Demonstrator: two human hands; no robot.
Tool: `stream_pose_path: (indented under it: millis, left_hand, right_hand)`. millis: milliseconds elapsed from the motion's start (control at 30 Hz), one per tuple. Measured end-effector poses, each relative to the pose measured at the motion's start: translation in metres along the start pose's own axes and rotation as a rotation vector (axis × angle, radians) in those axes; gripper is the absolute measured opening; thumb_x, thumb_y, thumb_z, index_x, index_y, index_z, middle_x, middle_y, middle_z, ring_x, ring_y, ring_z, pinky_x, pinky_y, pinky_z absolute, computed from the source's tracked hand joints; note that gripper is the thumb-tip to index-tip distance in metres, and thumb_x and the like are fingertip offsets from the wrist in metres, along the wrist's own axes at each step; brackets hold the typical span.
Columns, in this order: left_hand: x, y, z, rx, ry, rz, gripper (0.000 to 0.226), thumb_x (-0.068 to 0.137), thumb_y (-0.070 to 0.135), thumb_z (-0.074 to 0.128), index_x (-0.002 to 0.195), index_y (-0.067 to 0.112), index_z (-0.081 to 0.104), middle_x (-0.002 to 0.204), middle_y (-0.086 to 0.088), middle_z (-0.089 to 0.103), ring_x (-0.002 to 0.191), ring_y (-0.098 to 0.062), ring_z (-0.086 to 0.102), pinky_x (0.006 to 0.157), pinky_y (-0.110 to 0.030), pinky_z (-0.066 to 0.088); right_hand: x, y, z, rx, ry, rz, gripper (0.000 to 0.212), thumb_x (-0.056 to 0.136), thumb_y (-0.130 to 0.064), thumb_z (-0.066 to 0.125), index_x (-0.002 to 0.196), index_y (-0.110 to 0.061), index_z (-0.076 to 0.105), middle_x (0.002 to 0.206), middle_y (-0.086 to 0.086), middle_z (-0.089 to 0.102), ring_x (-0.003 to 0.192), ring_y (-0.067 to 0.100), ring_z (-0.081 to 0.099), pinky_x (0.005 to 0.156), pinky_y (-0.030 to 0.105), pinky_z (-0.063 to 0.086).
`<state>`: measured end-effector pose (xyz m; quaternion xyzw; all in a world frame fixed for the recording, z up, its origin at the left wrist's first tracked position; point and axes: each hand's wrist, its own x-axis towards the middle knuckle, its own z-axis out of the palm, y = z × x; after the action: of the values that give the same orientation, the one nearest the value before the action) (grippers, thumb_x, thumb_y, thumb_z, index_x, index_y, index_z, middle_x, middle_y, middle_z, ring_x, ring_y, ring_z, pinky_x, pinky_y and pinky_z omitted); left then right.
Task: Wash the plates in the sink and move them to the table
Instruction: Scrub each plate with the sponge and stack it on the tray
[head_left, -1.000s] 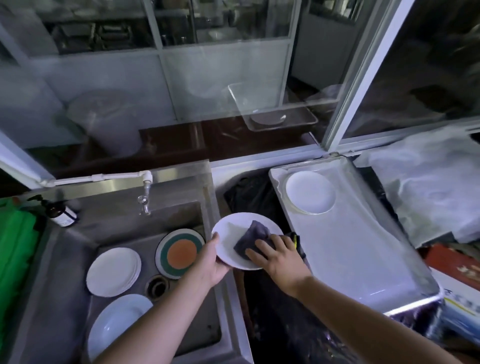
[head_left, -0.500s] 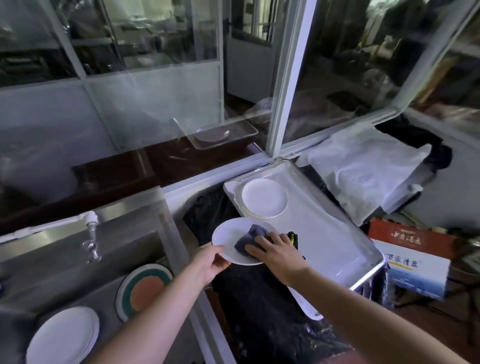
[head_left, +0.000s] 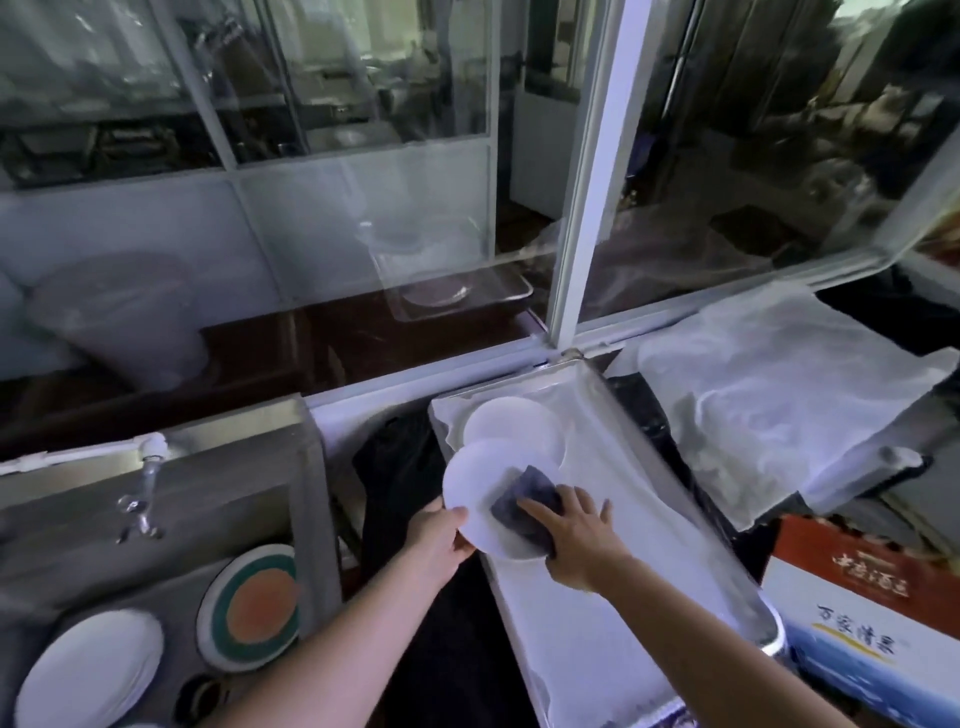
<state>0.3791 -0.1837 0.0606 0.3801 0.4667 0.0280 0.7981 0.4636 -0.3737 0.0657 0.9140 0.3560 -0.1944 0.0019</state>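
Observation:
My left hand (head_left: 440, 538) grips the near-left rim of a small white plate (head_left: 475, 480), held over the left edge of a white tray (head_left: 623, 613). My right hand (head_left: 574, 530) presses a dark grey cloth (head_left: 524, 501) flat on the plate, fingers spread. A second white plate (head_left: 514, 423) lies on the tray's far end, partly under the held one. In the steel sink (head_left: 249, 499) at left lie a green-and-orange plate (head_left: 254, 608) and a stack of white plates (head_left: 88, 667).
A tap (head_left: 140, 499) juts over the sink. Black cloth (head_left: 400, 467) fills the gap between sink and tray. White sheeting (head_left: 769, 395) covers the surface at right. A printed box (head_left: 857, 623) stands beyond the tray. A window frame (head_left: 587, 171) rises behind.
The plate and both hands have moved right, from beside the sink to over the tray's left edge, close to the plate lying there. The view has swung right and up.

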Motion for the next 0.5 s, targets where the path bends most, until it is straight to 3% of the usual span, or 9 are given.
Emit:
stream_pose_path:
  millis: [133,200,333,500]
  left_hand:
    - [0.022,-0.004,0.026,-0.028,0.063,0.012,0.043,0.098,-0.008,0.047,0.134,0.013,0.062,0.116,-0.013,0.072,0.097,-0.029,0.069,0.084,-0.045,0.057]
    - [0.033,-0.003,0.033,-0.04,0.107,0.016,0.044,0.098,-0.008,0.047,0.133,0.015,0.061,0.117,-0.013,0.071,0.097,-0.028,0.068,0.086,-0.046,0.056]
    - [0.057,0.0,0.051,-0.1,0.154,0.012,0.04,0.097,-0.008,0.048,0.126,0.015,0.063,0.109,-0.013,0.07,0.093,-0.028,0.068,0.077,-0.041,0.056]
    - [0.092,0.002,0.065,-0.106,0.242,0.018,0.041,0.094,-0.006,0.052,0.127,0.013,0.064,0.12,-0.015,0.069,0.106,-0.035,0.068,0.065,-0.035,0.058]
  right_hand:
    - [0.03,0.034,0.003,0.049,-0.005,-0.073,0.075,0.094,-0.023,0.054,0.151,-0.053,0.015,0.155,0.003,0.018,0.135,0.036,0.034,0.109,0.045,0.041]
    - [0.042,0.04,0.005,0.038,0.01,-0.059,0.075,0.095,-0.018,0.052,0.152,-0.051,0.016,0.154,0.003,0.021,0.129,0.035,0.038,0.107,0.045,0.041]
    - [0.056,0.045,0.013,0.058,0.071,0.015,0.077,0.09,-0.007,0.048,0.155,-0.038,0.021,0.162,0.006,0.012,0.139,0.036,0.025,0.11,0.046,0.034]
    - [0.06,0.058,0.027,0.134,0.127,0.04,0.073,0.09,-0.005,0.047,0.154,-0.033,0.029,0.164,0.005,0.017,0.143,0.035,0.025,0.109,0.045,0.036]
